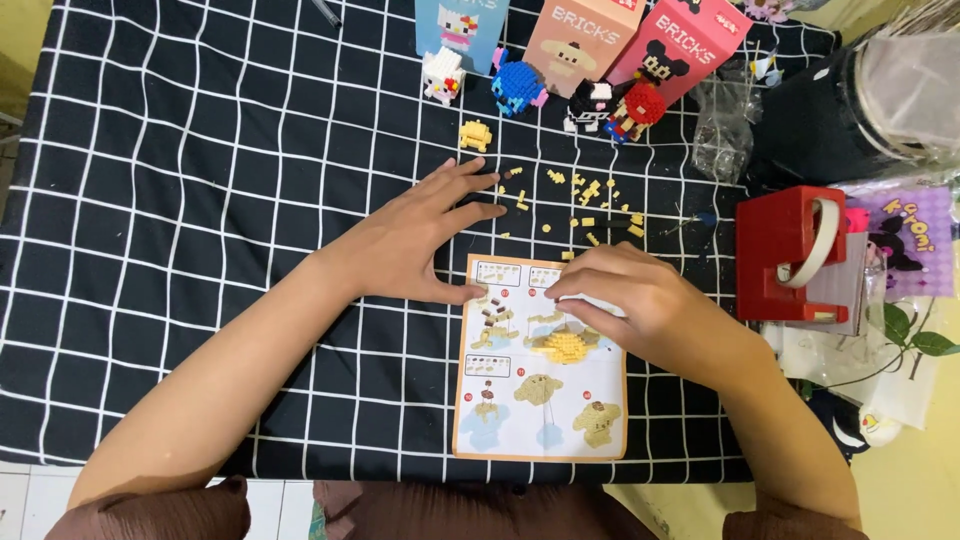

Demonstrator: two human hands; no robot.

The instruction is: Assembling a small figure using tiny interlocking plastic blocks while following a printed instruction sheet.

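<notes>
My left hand [415, 238] lies flat on the black checked cloth [200, 200], fingers spread, its fingertips reaching toward several loose small yellow bricks [585, 195]. My right hand [640, 300] rests on the upper right of an instruction sheet [540, 400], fingers curled with the tips pinched together over a partly built yellow brick model [565, 345]. Whether a tiny brick sits between the fingertips cannot be made out. A small yellow assembled piece [476, 135] lies further back.
Finished brick figures stand at the back: white [443, 75], blue [517, 85], black [590, 105], red [635, 110]. Behind them are three boxes [580, 30]. A clear plastic bag [722, 130], a red tape dispenser [790, 255] and a plant [915, 335] are at the right.
</notes>
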